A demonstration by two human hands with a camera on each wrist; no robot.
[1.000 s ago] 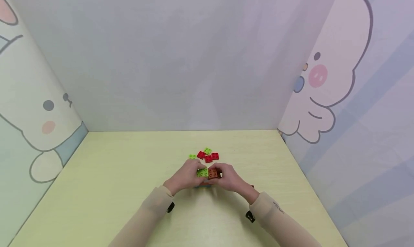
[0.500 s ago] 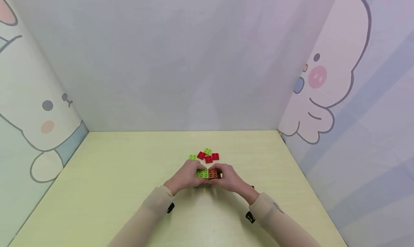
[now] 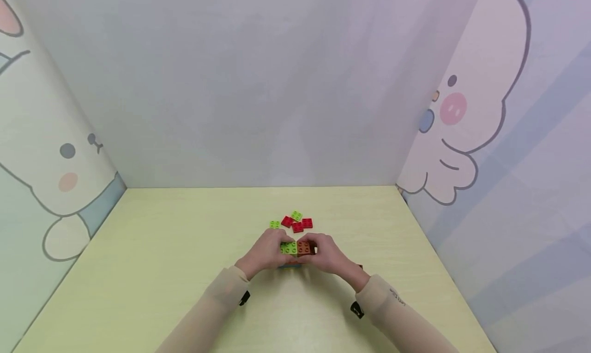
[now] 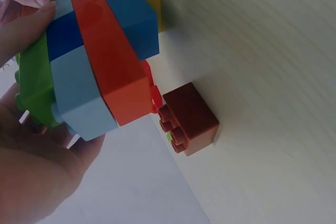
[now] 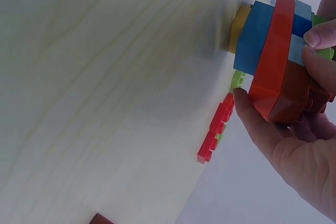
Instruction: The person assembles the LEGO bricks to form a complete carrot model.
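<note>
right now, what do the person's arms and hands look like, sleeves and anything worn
The left sleeve and right sleeve are long, pale beige and reach the wrists. The right one bears small dark lettering, too small to read. A small black piece shows by the left cuff. The left hand and right hand are ungloved.

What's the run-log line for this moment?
left grip: holds stack, green end | right grip: holds stack, brown end | red bricks, green bricks: loose beyond stack | brown brick: loose, right of stack

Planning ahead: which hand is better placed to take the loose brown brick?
Probably the right hand, though both grip the stack: the brown brick shows beside that wrist; the left hand is farther away.
</note>
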